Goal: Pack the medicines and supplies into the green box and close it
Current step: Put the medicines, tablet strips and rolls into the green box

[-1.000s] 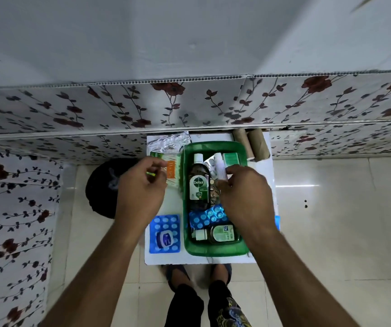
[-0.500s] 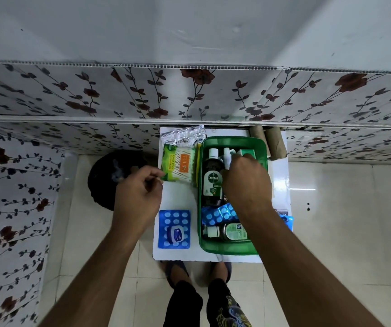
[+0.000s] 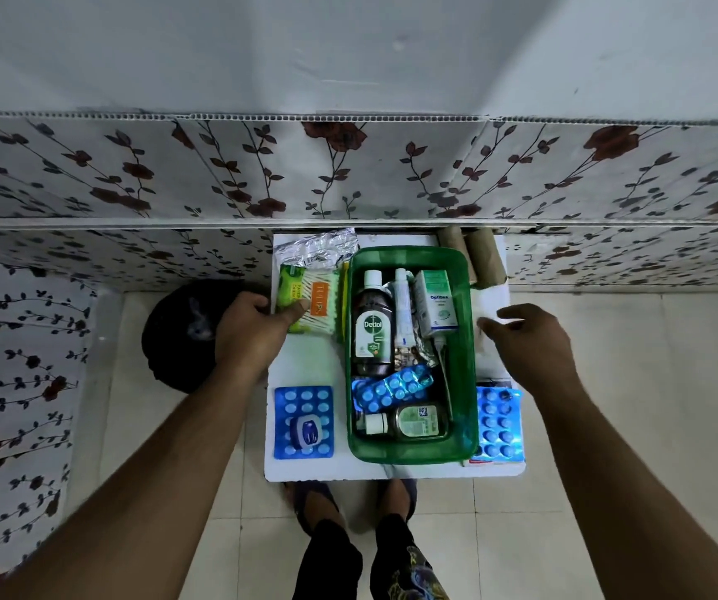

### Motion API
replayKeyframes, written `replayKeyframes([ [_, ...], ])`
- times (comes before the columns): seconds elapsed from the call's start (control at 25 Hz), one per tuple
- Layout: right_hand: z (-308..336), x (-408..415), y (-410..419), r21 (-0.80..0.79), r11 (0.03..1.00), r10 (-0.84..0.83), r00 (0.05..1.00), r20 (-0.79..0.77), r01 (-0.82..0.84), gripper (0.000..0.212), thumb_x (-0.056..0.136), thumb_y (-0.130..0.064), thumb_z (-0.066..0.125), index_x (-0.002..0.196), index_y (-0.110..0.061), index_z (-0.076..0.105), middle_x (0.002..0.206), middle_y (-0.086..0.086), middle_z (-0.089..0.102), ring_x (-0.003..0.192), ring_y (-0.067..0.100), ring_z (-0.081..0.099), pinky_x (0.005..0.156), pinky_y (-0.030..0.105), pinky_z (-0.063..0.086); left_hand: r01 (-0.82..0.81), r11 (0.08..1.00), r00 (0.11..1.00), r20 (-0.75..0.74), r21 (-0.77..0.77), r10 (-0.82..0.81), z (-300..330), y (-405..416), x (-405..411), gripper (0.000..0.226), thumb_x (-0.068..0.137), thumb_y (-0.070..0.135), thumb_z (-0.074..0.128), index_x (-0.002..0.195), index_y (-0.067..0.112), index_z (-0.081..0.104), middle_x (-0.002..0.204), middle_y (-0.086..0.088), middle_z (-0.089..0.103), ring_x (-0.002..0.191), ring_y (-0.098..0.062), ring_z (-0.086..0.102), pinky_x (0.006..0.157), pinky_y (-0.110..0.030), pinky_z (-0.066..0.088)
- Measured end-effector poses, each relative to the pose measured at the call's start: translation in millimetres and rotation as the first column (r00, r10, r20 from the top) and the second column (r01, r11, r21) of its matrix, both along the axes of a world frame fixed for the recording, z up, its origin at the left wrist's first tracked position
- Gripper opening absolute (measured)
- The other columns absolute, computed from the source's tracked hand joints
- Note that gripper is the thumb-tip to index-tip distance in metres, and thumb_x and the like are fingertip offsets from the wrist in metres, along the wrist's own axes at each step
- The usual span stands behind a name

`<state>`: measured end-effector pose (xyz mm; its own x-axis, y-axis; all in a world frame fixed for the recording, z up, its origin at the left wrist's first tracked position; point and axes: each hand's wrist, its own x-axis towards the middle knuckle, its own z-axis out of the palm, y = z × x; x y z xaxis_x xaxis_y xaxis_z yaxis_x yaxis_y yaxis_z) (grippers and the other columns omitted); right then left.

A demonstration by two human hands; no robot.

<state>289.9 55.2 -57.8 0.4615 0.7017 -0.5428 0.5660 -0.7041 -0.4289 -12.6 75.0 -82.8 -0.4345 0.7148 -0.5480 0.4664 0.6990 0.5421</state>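
The green box (image 3: pixel 413 456) stands open on a small white table (image 3: pixel 305 365). Inside it lie a Dettol bottle (image 3: pixel 372 331), a white tube (image 3: pixel 402 305), an Optibex carton (image 3: pixel 435 305), a blue blister strip (image 3: pixel 394 389) and a small pale bottle (image 3: pixel 413 421). My left hand (image 3: pixel 251 329) grips the near edge of a green and orange cotton bud pack (image 3: pixel 311 303) lying left of the box. My right hand (image 3: pixel 530 344) hovers to the right of the box, fingers apart and holding nothing.
A silver foil pack (image 3: pixel 316 251) lies behind the cotton buds. A blue blister sheet (image 3: pixel 303 404) with a small blue jar (image 3: pixel 306 430) on it sits front left; another blue sheet (image 3: pixel 500 420) lies front right. Two cardboard rolls (image 3: pixel 478 257) stand at the back right. A black round object (image 3: pixel 179 331) is on the floor at the left.
My right hand has come out of the box and moved right, leaving the white tube and carton inside. My left hand has taken hold of the cotton bud pack's edge.
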Motion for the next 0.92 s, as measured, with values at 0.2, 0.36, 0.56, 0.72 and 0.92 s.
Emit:
replayKeyframes([
  [0.2,-33.4,-1.7,4.4,0.032,0.999,-0.025,0.999,-0.027,0.026,0.041,0.077,-0.036,0.075,0.112,-0.017,0.066,0.107,0.007,0.074,0.097,0.029,0.068,0.087,0.037,0.053,-0.016,1.000,0.998,-0.061,0.020,0.017,-8.1,1.0,8.9,0.051,0.070,0.047,0.081,0.098,0.011,0.058,0.094,-0.002,0.060,0.082,-0.019,0.054,0.057,-0.029,0.034],
  [0.36,-41.3,-0.6,8.1,0.021,0.999,-0.039,0.997,-0.074,0.041,0.041,0.077,-0.028,0.077,0.113,-0.009,0.070,0.106,0.011,0.073,0.095,0.029,0.068,0.082,0.032,0.050,-0.020,0.999,0.998,-0.064,0.045,0.023,-11.0,3.9,10.1,0.044,0.070,0.041,0.083,0.086,0.010,0.058,0.086,-0.004,0.063,0.076,-0.020,0.057,0.053,-0.026,0.036],
  [0.56,-37.9,4.7,0.6,0.070,0.996,-0.053,0.989,-0.137,0.063,0.032,0.077,-0.025,0.077,0.103,-0.008,0.070,0.094,0.010,0.073,0.088,0.029,0.067,0.077,0.033,0.050,-0.072,0.996,0.997,-0.029,0.054,0.073,-11.5,1.7,10.8,0.043,0.069,0.045,0.082,0.083,0.012,0.058,0.079,-0.001,0.063,0.073,-0.019,0.058,0.059,-0.029,0.040],
  [0.72,-31.4,4.8,-6.7,0.111,0.991,-0.050,0.984,-0.172,0.070,0.034,0.078,-0.024,0.077,0.106,-0.008,0.068,0.093,0.009,0.071,0.086,0.029,0.067,0.081,0.039,0.054,-0.066,0.997,0.995,0.072,0.028,0.064,-0.6,4.5,18.9,0.045,0.072,0.041,0.080,0.058,0.016,0.046,0.057,-0.001,0.052,0.058,-0.019,0.050,0.064,-0.030,0.039],
  [0.92,-18.6,12.5,-17.4,0.148,0.983,-0.082,0.980,-0.179,0.109,0.030,0.080,-0.025,0.077,0.103,-0.010,0.067,0.089,0.007,0.069,0.082,0.027,0.066,0.073,0.034,0.051,-0.085,0.990,0.996,0.000,0.108,0.086,44.6,-10.8,14.6,0.026,0.076,0.039,0.076,0.068,0.017,0.066,0.072,0.001,0.070,0.073,-0.023,0.067,0.075,-0.037,0.052],
])
